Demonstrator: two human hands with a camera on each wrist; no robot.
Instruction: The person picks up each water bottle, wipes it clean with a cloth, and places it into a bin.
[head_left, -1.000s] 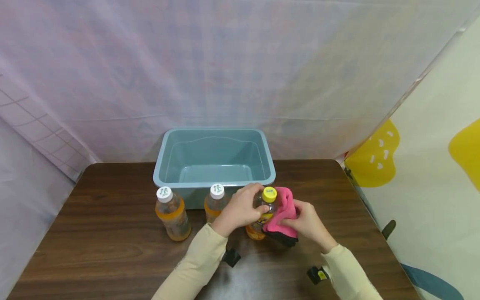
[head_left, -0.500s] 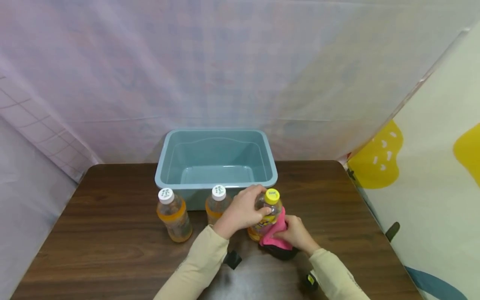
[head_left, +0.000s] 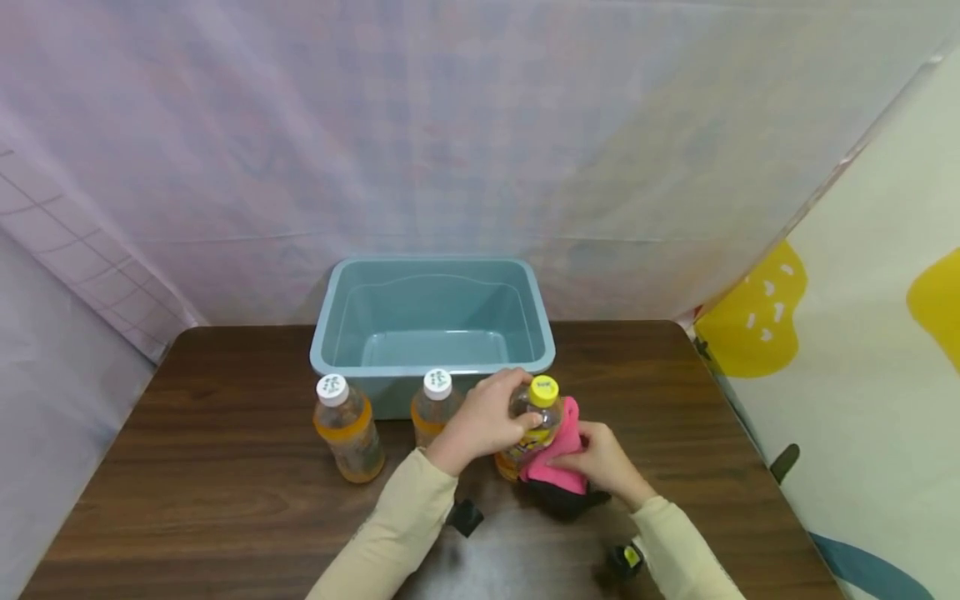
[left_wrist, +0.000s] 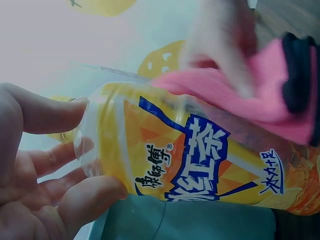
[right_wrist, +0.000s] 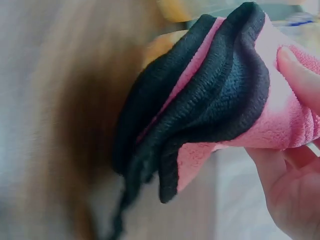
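A clear plastic drink bottle [head_left: 538, 429] with a yellow cap and a yellow-orange label stands on the table, some amber liquid in its bottom. My left hand [head_left: 487, 422] grips it near the shoulder; the left wrist view shows thumb and fingers curled round the upper part of the bottle [left_wrist: 165, 150]. In my right hand [head_left: 603, 462] is a folded pink cloth [head_left: 561, 458] with a black edge, pinched between thumb and fingers. The cloth lies against the bottle's right side. From the right wrist view, the cloth [right_wrist: 200, 100] hides most of the bottle.
A blue-grey plastic basin [head_left: 431, 367] stands behind the bottles. Two white-capped bottles are to the left: one bottle [head_left: 356, 446] at the far left, another bottle [head_left: 431, 417] partly behind my left forearm. The brown wooden table [head_left: 202, 483] meets a curtain at the back.
The cloth and right hand moved down along the bottle's side, then slightly back up. My left hand keeps its grip, and the bottle stays in about the same place.
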